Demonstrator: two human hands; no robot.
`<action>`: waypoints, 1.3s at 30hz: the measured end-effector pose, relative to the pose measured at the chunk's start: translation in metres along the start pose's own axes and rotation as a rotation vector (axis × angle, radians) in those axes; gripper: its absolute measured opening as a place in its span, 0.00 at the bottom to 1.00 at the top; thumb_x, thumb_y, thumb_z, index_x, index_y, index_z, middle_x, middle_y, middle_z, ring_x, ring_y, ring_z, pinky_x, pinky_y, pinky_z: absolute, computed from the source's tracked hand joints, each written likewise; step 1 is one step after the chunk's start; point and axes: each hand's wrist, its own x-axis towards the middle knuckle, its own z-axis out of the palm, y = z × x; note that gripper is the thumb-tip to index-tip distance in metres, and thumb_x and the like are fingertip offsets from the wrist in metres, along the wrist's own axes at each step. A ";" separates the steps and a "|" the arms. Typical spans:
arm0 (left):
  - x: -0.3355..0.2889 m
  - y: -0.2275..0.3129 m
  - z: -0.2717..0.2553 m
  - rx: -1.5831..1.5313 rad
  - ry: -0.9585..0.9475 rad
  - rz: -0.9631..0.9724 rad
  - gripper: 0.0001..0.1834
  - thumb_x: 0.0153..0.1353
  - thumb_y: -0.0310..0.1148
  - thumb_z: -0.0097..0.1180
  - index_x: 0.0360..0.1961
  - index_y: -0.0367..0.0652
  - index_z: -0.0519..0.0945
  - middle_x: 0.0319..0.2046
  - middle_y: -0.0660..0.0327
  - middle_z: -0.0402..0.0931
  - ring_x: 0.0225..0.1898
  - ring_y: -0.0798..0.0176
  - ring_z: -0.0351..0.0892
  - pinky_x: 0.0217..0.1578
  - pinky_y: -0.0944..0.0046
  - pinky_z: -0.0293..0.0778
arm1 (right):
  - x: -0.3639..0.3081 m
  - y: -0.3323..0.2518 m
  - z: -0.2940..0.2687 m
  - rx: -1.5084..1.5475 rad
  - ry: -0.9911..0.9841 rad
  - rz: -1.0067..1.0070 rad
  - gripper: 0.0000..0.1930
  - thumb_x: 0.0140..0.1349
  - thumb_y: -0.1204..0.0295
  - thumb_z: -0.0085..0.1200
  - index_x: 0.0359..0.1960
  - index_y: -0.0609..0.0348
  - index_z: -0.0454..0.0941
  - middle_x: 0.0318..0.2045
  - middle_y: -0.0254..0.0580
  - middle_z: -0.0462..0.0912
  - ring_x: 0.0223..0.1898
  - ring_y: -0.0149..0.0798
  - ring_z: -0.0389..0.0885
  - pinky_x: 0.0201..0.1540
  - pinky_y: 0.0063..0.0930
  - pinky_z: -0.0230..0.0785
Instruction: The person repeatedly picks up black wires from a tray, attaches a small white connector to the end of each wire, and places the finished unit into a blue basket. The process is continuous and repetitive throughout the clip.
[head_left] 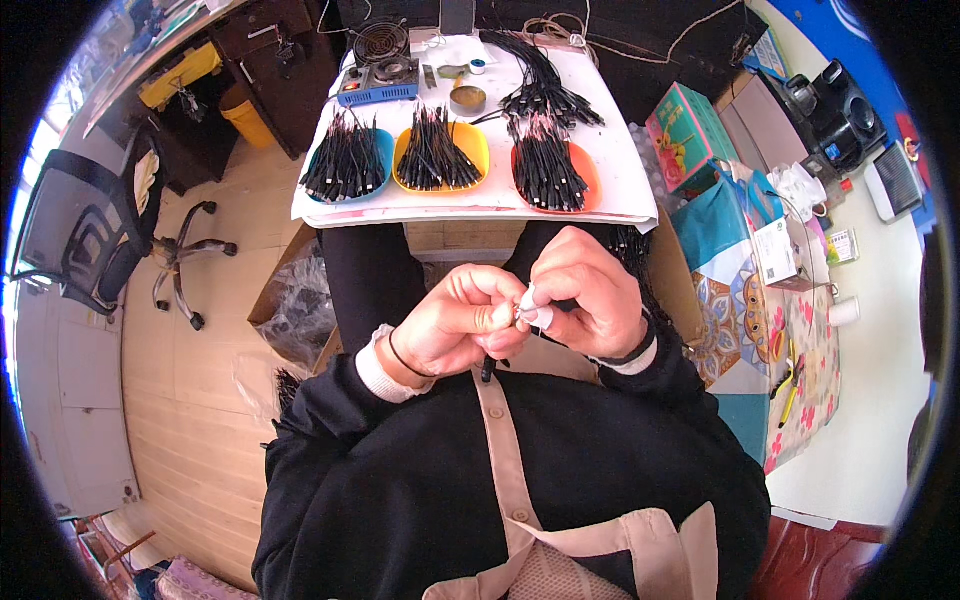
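Head view: left hand (465, 322) pinches black cable (487, 370), right hand (585, 292) curled close beside.

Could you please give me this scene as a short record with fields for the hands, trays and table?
Left hand: pinching a slim black cable
Right hand: white-wrapped fingertips meeting the left hand's; exact grip too small to tell
Table: white-topped, beyond the hands
Trays, left to right: blue tray, yellow tray, red-orange tray
Tray contents: bunched black cables
Behind red-orange tray: heaped loose cables
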 end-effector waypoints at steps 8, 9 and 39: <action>-0.012 0.021 0.007 0.840 0.233 0.249 0.09 0.62 0.21 0.56 0.43 0.31 0.81 0.29 0.60 0.79 0.28 0.74 0.73 0.31 0.74 0.70 | -0.017 0.018 0.017 0.559 0.120 0.412 0.05 0.60 0.78 0.57 0.35 0.64 0.74 0.35 0.36 0.75 0.32 0.25 0.71 0.33 0.18 0.65; -0.012 0.022 0.006 0.808 0.241 0.232 0.09 0.62 0.20 0.56 0.42 0.31 0.81 0.29 0.60 0.79 0.28 0.74 0.72 0.31 0.74 0.70 | -0.017 0.022 0.017 0.516 0.094 0.410 0.05 0.60 0.78 0.57 0.35 0.64 0.75 0.34 0.37 0.75 0.32 0.25 0.72 0.33 0.18 0.65; 0.205 0.230 -0.179 2.675 0.118 -0.084 0.04 0.54 0.27 0.55 0.27 0.38 0.79 0.31 0.51 0.75 0.34 0.47 0.80 0.36 0.53 0.76 | -0.085 0.147 0.058 0.581 -0.179 0.865 0.07 0.63 0.72 0.53 0.36 0.63 0.76 0.30 0.38 0.78 0.25 0.32 0.75 0.28 0.24 0.67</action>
